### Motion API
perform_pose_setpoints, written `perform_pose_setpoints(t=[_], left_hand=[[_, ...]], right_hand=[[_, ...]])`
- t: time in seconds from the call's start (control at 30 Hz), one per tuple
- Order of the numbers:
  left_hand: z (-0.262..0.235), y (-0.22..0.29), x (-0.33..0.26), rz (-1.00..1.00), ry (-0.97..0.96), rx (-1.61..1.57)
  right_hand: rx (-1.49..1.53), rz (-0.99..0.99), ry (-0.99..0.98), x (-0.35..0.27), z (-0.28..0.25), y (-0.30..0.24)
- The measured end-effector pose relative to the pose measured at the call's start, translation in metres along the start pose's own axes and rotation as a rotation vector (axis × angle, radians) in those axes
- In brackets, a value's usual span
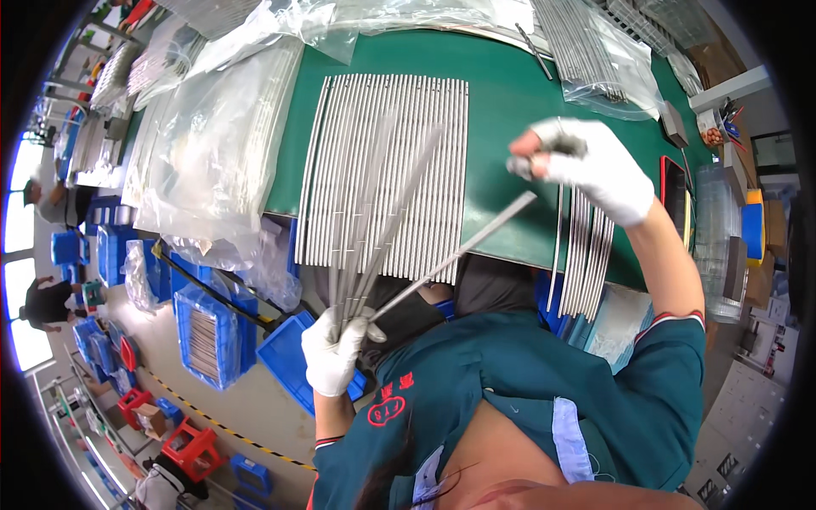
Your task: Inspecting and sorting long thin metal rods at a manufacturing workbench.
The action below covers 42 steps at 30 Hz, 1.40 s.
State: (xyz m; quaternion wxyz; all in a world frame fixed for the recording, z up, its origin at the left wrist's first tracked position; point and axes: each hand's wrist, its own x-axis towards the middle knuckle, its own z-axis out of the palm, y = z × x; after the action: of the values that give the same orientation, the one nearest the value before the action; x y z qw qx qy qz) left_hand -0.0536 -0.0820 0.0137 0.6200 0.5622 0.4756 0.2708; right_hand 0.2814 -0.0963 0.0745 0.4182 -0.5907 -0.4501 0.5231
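Fingers point(333, 336) of left hand point(333, 357) clasp fanned metal rods point(382, 229); right hand point(595, 166) pinches a small grey piece point(520, 167) above green bench point(501, 93).

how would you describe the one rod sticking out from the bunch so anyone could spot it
Start at the green table, then drop to the gloved left hand at its near edge, gripping a fan of metal rods. The single rod slants rightmost, alone, its tip toward the gloved right hand.

Clear plastic bags point(212, 144) on counter left; another clear bag of rods point(612, 64) top right; red-edged dark screen point(676, 195) right edge.
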Motion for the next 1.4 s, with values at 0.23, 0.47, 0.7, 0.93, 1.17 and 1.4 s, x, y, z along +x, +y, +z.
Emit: perform_pose_setpoints(t=[0.23,0.47,0.7,0.93,1.17,1.4], left_hand=[[0.031,0.006,-0.002,-0.041,-0.246,0.137],[0.043,0.009,-0.008,-0.014,-0.246,0.121],[0.041,0.010,-0.018,0.003,-0.206,0.144],[0.036,0.004,-0.018,-0.046,-0.195,0.077],[0.033,0.008,-0.021,-0.072,-0.155,0.075],[0.034,0.001,-0.019,0.015,-0.135,0.034]], right_hand=[[0.156,-0.116,0.028,-0.058,0.001,0.028],[0.442,-0.204,0.183,-0.082,-0.004,0.042],[0.139,-0.229,0.201,-0.097,-0.001,0.032],[-0.017,-0.253,0.143,-0.105,-0.001,0.023],[0.002,-0.247,0.114,-0.103,0.003,0.022],[0.033,-0.206,0.086,-0.104,0.004,0.027]])
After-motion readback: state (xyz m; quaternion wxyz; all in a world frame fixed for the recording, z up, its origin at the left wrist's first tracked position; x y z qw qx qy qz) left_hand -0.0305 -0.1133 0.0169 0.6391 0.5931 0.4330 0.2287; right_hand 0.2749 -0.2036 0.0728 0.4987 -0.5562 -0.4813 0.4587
